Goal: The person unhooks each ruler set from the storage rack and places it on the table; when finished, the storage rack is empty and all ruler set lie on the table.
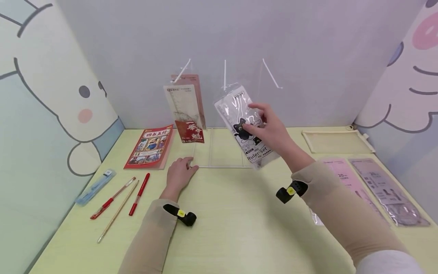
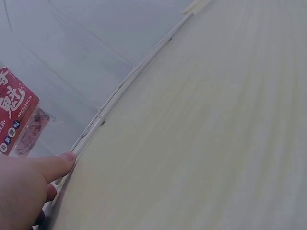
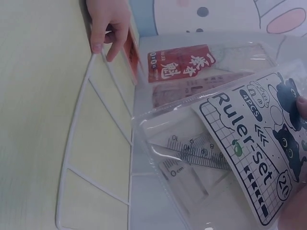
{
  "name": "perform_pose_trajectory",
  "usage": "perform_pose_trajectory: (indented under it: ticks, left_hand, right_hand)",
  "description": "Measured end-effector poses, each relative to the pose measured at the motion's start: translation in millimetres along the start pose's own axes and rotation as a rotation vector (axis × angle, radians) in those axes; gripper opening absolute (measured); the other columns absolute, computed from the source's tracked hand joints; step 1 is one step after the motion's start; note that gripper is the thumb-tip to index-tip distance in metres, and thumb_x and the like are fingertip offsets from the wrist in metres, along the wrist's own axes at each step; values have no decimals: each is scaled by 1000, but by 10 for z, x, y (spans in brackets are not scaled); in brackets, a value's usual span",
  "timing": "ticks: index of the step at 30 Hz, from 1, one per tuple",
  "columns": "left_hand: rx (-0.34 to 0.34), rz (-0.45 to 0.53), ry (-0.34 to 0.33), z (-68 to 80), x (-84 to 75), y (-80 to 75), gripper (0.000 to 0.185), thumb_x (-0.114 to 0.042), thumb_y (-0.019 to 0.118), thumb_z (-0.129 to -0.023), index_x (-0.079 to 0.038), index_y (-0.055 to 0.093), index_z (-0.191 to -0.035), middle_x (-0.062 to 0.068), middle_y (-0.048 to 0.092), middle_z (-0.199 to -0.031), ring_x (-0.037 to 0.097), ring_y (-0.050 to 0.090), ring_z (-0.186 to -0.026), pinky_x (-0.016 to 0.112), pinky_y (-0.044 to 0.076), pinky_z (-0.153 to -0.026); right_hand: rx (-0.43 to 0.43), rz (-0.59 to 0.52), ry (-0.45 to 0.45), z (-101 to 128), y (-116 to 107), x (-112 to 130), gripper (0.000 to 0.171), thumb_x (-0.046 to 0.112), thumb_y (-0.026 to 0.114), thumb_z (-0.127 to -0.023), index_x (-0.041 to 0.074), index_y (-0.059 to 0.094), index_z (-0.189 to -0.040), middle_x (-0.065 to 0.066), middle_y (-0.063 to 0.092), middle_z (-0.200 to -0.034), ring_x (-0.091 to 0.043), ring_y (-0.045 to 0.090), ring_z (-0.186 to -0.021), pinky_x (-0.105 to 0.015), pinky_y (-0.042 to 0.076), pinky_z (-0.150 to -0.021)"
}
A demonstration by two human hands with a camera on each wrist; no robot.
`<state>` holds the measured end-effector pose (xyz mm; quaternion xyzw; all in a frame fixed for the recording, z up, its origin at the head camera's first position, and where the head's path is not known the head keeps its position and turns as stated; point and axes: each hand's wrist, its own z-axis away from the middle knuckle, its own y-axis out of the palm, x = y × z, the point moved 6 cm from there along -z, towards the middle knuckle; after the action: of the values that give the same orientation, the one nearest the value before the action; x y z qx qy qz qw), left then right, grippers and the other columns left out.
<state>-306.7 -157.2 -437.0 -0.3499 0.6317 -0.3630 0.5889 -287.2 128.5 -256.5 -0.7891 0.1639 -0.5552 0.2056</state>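
Two ruler packs hanging (one held), three pens

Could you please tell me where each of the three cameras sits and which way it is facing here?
Head: worn high, looks forward and down at the table; both sleeves, left hand and right hand show.
Left wrist: sits low by the tabletop, looks along the white wire rack; fingertips show.
Right wrist: looks past the ruler set pack toward the rack; the left hand shows opposite.
Shared: the red-labelled pack appears in all three views.
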Motion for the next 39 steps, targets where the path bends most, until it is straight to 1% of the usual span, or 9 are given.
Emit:
perform_pose_trajectory:
  ticks: [6,12,15,18,22,27,32,36,39]
  left_hand:
    - [-3,1,4,18,-13,-7,49,-40,60,-90,-12,56,-130,5,53,-87,24,46,-79,36,36,-69]
    - [-9,-4,14,17,-30,-3,49,-40,60,-90,-12,56,-129,5,53,-87,24,46,-79,37,36,-69]
    - [-7,-2,14,15,-34,0,49,-41,59,-90,-12,56,-129,5,53,-87,24,46,-79,36,36,-70]
    - [-5,-1,10,14,-32,-1,48,-41,59,-90,-12,56,-129,5,53,-87,24,46,-79,36,36,-70]
    - [-6,2,7,20,-26,-8,48,-40,60,-90,-12,56,-129,5,53,-87,23,46,-79,36,36,-69]
    - [-25,-8,20,33,-19,-13,48,-40,60,-90,-12,57,-128,4,52,-84,22,46,-77,36,36,-68]
    - [-42,-12,30,36,-16,-17,47,-40,59,-90,-11,58,-127,4,52,-83,23,47,-76,37,36,-68]
    - [-40,-9,27,36,-17,-13,47,-40,59,-90,-11,58,-127,4,52,-83,23,46,-77,37,35,-68]
    - [-35,-3,21,38,-20,-11,48,-40,59,-90,-12,57,-128,4,52,-84,23,46,-77,37,35,-68]
  right_hand:
    - [14,-18,-38,63,-29,86,60,21,71,-84,28,40,-135,-12,52,-96,-25,62,-77,-38,52,-61]
    - [40,-51,-19,163,-93,34,59,21,68,-87,27,37,-137,-15,52,-99,-27,62,-78,-39,53,-58]
    - [55,-63,12,238,-122,-104,58,21,66,-88,26,38,-138,-18,53,-98,-28,62,-77,-40,53,-57]
    - [63,-69,73,321,-128,-327,58,23,64,-90,26,36,-140,-19,56,-100,-27,64,-76,-40,53,-57]
    - [66,-61,167,444,-113,-659,61,27,63,-91,25,32,-143,-19,57,-109,-27,64,-77,-40,52,-58]
    - [79,-46,253,600,-96,-979,70,29,65,-89,24,26,-146,-21,53,-121,-29,62,-86,-39,51,-64]
    - [99,-32,284,728,-112,-1166,77,28,67,-87,24,21,-148,-23,52,-120,-28,60,-89,-38,50,-67]
    - [118,-13,291,810,-124,-1272,73,29,65,-89,23,22,-148,-23,52,-113,-27,60,-87,-38,50,-68]
    - [140,44,299,876,-137,-1352,70,34,62,-90,20,24,-148,-24,48,-121,-30,58,-94,-43,47,-77]
